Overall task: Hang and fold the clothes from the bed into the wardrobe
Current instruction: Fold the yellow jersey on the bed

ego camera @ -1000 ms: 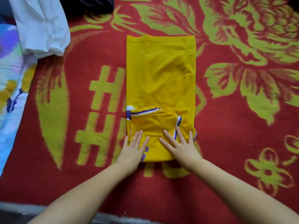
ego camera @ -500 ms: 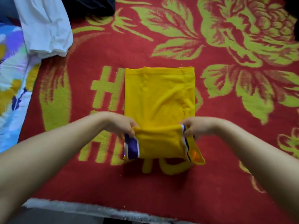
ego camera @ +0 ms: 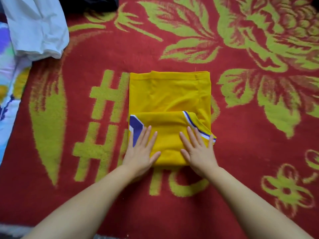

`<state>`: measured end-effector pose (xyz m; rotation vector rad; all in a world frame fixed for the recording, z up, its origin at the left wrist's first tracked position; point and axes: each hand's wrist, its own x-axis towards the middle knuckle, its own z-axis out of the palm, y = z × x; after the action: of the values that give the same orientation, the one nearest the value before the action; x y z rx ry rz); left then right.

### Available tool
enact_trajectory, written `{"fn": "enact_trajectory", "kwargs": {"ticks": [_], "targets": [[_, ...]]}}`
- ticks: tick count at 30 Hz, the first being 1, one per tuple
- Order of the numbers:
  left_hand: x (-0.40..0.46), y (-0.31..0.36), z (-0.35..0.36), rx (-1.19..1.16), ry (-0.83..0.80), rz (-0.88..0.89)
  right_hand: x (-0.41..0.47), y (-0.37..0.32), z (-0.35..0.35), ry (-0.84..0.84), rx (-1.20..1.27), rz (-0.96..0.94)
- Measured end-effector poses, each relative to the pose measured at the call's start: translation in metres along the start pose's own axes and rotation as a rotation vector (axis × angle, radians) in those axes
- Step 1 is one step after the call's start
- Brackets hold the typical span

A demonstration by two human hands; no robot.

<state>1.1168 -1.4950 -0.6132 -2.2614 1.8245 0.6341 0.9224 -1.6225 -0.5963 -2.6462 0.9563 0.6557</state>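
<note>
In the head view, the left hand (ego camera: 140, 152) and right hand (ego camera: 198, 150), which pinched the yellow jersey (ego camera: 170, 94) half a second ago, now press spread fingers (ego camera: 191, 135) flat on its folded near end on the bed (ego camera: 241, 135), leaving one fold likely before the wardrobe.

Your left hand (ego camera: 140, 150) lies flat, palm down, fingers straight; your right hand (ego camera: 198, 150) mirrors it just beside; both forearms reach forward.

A red floral blanket (ego camera: 241, 135) carries a folded yellow jersey (ego camera: 170, 94) and white garment (ego camera: 38, 26).
</note>
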Motion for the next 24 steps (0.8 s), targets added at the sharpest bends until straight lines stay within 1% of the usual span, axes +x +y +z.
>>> {"fn": "enact_trajectory", "kwargs": {"ticks": [2,4,6,8,9,10,13,16,18,19,21,23,24], "targets": [[0.006,-0.016,0.008,-0.033,-0.028,-0.030,0.008,0.022,0.008,-0.021,-0.006,0.013],[0.008,-0.021,0.005,-0.061,-0.027,0.022,0.009,0.025,0.002,-0.061,0.000,-0.048],[-0.001,-0.020,0.002,-0.039,0.026,0.155,-0.001,0.018,-0.002,-0.070,-0.062,-0.163],[-0.018,-0.024,0.003,0.069,0.088,0.326,-0.016,0.019,0.001,-0.087,-0.128,-0.271],[-0.025,-0.029,0.004,0.125,0.086,0.389,-0.020,0.022,0.003,-0.104,-0.140,-0.283],[-0.029,-0.033,0.005,0.157,0.062,0.406,-0.021,0.024,0.002,-0.121,-0.134,-0.260],[-0.025,-0.033,0.003,0.118,0.016,0.274,-0.015,0.018,-0.007,-0.108,-0.120,-0.166],[-0.015,-0.023,-0.009,0.065,-0.123,0.214,-0.009,0.009,-0.020,-0.191,-0.109,-0.143],[-0.016,-0.019,-0.025,-0.030,-0.234,0.202,-0.011,0.006,-0.037,-0.332,-0.108,-0.164],[-0.018,-0.018,-0.035,-0.106,-0.336,0.190,-0.013,0.006,-0.046,-0.430,-0.083,-0.185],[-0.021,-0.022,-0.061,-0.306,-0.604,0.141,-0.019,0.009,-0.072,-0.619,0.057,-0.220],[-0.020,-0.029,-0.095,-0.496,-0.833,0.133,-0.019,0.019,-0.104,-0.712,0.209,-0.200],[-0.016,-0.035,-0.113,-0.618,-0.911,0.122,-0.015,0.026,-0.122,-0.715,0.265,-0.196]]}}
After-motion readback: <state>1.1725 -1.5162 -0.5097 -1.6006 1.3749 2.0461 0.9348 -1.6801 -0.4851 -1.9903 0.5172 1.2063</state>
